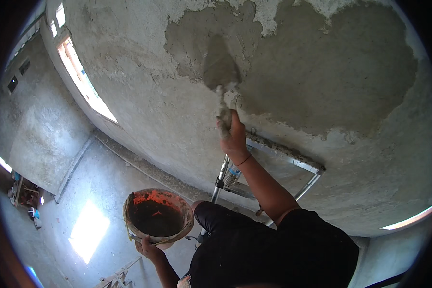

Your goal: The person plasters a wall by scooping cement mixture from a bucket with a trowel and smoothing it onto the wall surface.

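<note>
My right hand point(234, 138) is closed round the handle of a mortar-caked trowel point(221, 67). Its pointed blade is up against the wall, at the left part of a dark patch of wet plaster point(331, 72); motion blurs the blade a little. Low on the left, my left hand point(149, 249) grips the near rim of a bucket point(187, 229). Grey mortar point(156, 218) lies inside it, and the orange inner wall shows above the mortar. The fingers of the left hand are partly hidden by the rim.
A metal ladder point(285, 154) stands against the wall below my right arm, with a plastic bottle point(232, 175) by it. Left, a window opening point(86, 81) lets in light. Far below is the concrete floor point(115, 175), with a sunlit patch; wooden pieces point(117, 278) lie at the bottom.
</note>
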A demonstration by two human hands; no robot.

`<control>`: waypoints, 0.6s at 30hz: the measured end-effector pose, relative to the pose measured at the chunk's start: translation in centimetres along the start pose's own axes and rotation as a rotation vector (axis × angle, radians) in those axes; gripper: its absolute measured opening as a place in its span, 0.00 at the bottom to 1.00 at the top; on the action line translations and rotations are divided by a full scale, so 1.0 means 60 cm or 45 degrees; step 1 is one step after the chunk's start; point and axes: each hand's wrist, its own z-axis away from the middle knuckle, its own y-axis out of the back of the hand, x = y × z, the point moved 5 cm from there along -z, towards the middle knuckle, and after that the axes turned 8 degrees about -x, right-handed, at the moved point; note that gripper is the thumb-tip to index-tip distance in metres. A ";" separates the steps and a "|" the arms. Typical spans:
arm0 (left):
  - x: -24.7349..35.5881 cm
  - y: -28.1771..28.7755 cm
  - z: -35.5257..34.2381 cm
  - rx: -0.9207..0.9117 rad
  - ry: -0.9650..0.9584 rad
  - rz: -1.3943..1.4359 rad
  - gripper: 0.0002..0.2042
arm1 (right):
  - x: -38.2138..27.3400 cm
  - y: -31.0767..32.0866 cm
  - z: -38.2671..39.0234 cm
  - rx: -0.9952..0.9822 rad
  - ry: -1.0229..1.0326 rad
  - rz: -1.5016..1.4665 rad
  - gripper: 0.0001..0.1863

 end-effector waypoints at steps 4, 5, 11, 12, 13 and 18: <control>-0.022 0.023 -0.005 -0.034 0.018 -0.016 0.13 | 0.010 -0.021 0.014 -0.202 -0.038 0.110 0.15; -0.022 0.027 0.001 -0.004 0.011 -0.048 0.13 | 0.009 -0.022 0.021 -0.223 -0.070 0.161 0.15; -0.024 0.038 0.019 0.069 0.034 0.005 0.14 | 0.005 0.029 0.035 0.002 0.058 0.147 0.16; -0.024 0.040 0.024 0.076 0.052 0.024 0.14 | 0.008 0.032 0.034 0.050 0.058 0.139 0.17; -0.028 0.044 0.025 0.080 0.053 0.022 0.14 | 0.010 0.034 0.031 0.047 0.056 0.137 0.17; -0.034 0.057 0.027 0.089 0.043 -0.055 0.15 | 0.019 0.019 0.029 -0.198 -0.055 0.334 0.17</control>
